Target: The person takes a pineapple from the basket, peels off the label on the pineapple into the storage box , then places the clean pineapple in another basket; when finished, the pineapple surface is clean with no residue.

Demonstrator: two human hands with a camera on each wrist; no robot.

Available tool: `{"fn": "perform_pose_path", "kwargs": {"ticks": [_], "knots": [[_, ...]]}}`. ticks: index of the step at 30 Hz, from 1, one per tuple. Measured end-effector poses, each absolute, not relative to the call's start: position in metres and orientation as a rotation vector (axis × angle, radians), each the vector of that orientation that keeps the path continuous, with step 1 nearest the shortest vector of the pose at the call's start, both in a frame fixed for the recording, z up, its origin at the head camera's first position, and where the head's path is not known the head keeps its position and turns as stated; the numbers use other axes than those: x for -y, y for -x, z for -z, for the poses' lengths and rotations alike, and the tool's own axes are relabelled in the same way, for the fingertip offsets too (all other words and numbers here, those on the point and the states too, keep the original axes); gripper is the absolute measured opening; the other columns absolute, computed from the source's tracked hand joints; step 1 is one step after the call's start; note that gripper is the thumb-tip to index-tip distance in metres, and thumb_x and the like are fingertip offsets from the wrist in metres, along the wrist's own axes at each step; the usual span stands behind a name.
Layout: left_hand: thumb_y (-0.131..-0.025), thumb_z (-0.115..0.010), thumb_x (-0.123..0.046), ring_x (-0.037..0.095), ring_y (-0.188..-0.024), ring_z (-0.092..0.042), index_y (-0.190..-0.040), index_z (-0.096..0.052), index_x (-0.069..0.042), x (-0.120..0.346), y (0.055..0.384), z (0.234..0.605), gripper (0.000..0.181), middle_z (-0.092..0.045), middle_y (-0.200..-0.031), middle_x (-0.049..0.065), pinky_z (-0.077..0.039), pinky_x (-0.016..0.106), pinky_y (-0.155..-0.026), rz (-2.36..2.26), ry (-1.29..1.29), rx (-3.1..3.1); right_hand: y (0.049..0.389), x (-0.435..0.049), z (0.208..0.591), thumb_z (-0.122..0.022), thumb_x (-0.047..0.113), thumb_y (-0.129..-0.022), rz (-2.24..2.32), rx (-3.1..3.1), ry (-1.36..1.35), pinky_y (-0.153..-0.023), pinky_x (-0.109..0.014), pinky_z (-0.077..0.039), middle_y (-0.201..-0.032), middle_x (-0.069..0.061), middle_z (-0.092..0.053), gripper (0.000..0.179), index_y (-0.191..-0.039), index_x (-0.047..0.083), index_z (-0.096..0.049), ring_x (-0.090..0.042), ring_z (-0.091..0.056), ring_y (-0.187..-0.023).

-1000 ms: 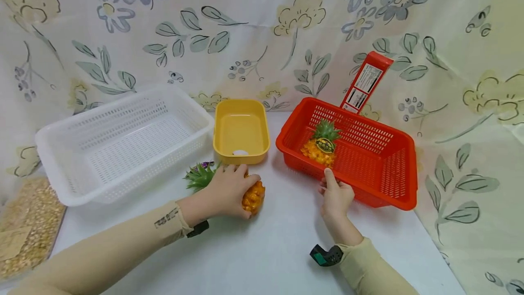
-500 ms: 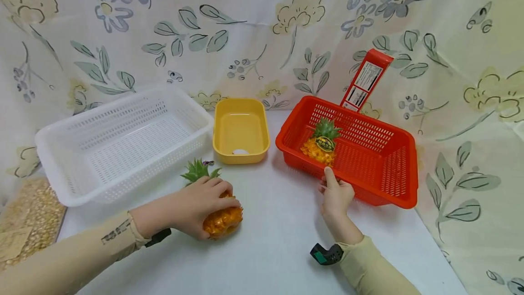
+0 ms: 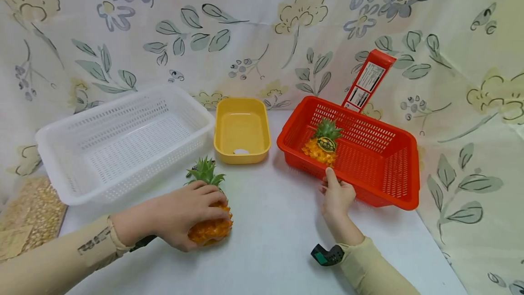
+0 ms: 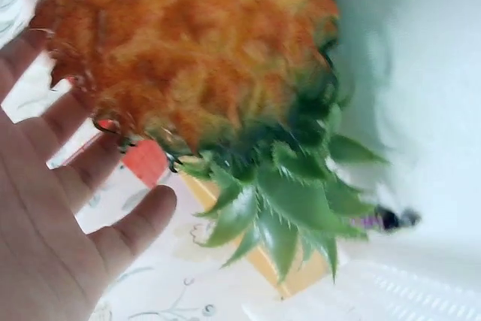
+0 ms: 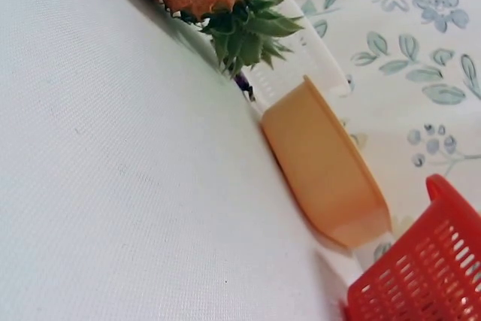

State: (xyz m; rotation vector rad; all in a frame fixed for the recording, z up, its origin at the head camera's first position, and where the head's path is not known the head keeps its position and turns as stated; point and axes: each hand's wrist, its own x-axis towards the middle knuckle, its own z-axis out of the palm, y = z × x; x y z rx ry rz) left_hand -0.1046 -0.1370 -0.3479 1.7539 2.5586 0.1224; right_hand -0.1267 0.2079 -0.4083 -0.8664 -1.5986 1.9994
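Observation:
My left hand (image 3: 184, 213) grips an orange pineapple (image 3: 213, 230) from above, fingers spread over its body. Its green crown points away from me. In the left wrist view the pineapple (image 4: 203, 43) fills the upper part, beside the palm and fingers. Whether it touches the table cannot be told. At the right, my right hand (image 3: 337, 197) pinches the near rim of a red basket (image 3: 380, 176), thumb on top and curled fingers below. Inside that basket, at its left end, lies another pineapple (image 3: 319, 149) with a black-and-yellow label.
A white basket (image 3: 123, 185) stands back left, and a yellow tub (image 3: 241, 158) with a small white thing inside stands between the baskets. A small dark purple item (image 5: 244, 84) lies near the gripped pineapple's crown. A bag of kernels (image 3: 41, 213) is at far left; a red box (image 3: 370, 78) leans behind.
My left hand has drawn the pineapple leftward and nearer to me, turning its crown to point more directly away. The right hand and red basket have stayed put.

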Motion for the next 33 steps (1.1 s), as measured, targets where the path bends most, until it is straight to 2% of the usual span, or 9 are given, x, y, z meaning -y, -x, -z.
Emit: {"fn": "perform_pose_path", "kwargs": {"ticks": [3, 5, 11, 14, 19, 26, 33], "knots": [[-0.066, -0.071, -0.053, 0.017, -0.115, -0.043, -0.120, -0.055, -0.029, 0.132, 0.101, 0.347, 0.061, -0.049, -0.120, -0.004, -0.036, 0.041, -0.093, -0.204, -1.641, -2.667, 0.126, -0.209, 0.408, -0.067, 0.028, -0.085, -2.008, 1.605, 0.867, -0.050, -0.019, -0.050, -0.060, 0.003, -0.059, 0.035, -0.083, -0.006, -0.060, -0.012, -0.057, -0.056], [-0.066, -0.069, -0.059, 0.020, -0.118, -0.042, -0.120, -0.055, -0.028, 0.127, 0.097, 0.346, 0.064, -0.048, -0.125, 0.000, -0.037, 0.044, -0.090, -0.251, -1.466, -2.787, 0.126, -0.209, 0.407, -0.067, 0.029, -0.085, -2.007, 1.613, 0.867, -0.051, -0.019, -0.050, -0.060, 0.003, -0.059, 0.035, -0.082, -0.005, -0.060, -0.012, -0.057, -0.057], [-0.057, -0.071, -0.068, 0.039, -0.114, -0.043, -0.131, -0.049, -0.022, 0.113, 0.086, 0.347, 0.090, -0.035, -0.137, 0.018, -0.046, 0.055, -0.072, -0.394, -0.654, -2.989, 0.125, -0.209, 0.407, -0.067, 0.029, -0.085, -2.005, 1.630, 0.871, -0.052, -0.019, -0.051, -0.060, 0.003, -0.059, 0.035, -0.084, -0.006, -0.060, -0.012, -0.057, -0.058], [-0.053, -0.073, -0.069, 0.043, -0.105, -0.047, -0.136, -0.043, -0.019, 0.110, 0.084, 0.349, 0.101, -0.028, -0.138, 0.023, -0.048, 0.054, -0.066, -0.468, -0.424, -2.906, 0.125, -0.209, 0.407, -0.067, 0.029, -0.085, -2.006, 1.629, 0.875, -0.052, -0.019, -0.051, -0.060, 0.004, -0.058, 0.036, -0.086, -0.006, -0.060, -0.011, -0.057, -0.057], [-0.050, -0.077, -0.067, 0.042, -0.094, -0.052, -0.138, -0.038, -0.015, 0.109, 0.084, 0.356, 0.109, -0.018, -0.141, 0.028, -0.051, 0.048, -0.068, -0.569, -0.324, -2.797, 0.126, -0.208, 0.408, -0.067, 0.027, -0.085, -2.011, 1.599, 0.869, -0.050, -0.019, -0.050, -0.058, 0.004, -0.058, 0.035, -0.083, -0.007, -0.060, -0.011, -0.057, -0.055], [-0.048, -0.083, -0.056, 0.036, -0.087, -0.055, -0.140, -0.033, -0.015, 0.107, 0.084, 0.364, 0.112, -0.009, -0.144, 0.032, -0.052, 0.042, -0.066, -0.654, -0.312, -2.698, 0.125, -0.208, 0.407, -0.067, 0.028, -0.085, -1.998, 1.626, 0.869, -0.051, -0.019, -0.050, -0.059, 0.004, -0.059, 0.034, -0.083, -0.005, -0.060, -0.010, -0.055, -0.055], [-0.048, -0.085, -0.043, 0.034, -0.090, -0.054, -0.131, -0.041, -0.015, 0.107, 0.084, 0.365, 0.098, -0.017, -0.140, 0.027, -0.052, 0.040, -0.069, -0.710, -0.364, -2.722, 0.125, -0.209, 0.408, -0.067, 0.028, -0.085, -2.009, 1.610, 0.864, -0.050, -0.019, -0.050, -0.059, 0.004, -0.059, 0.034, -0.081, -0.005, -0.060, -0.011, -0.055, -0.055]]}}
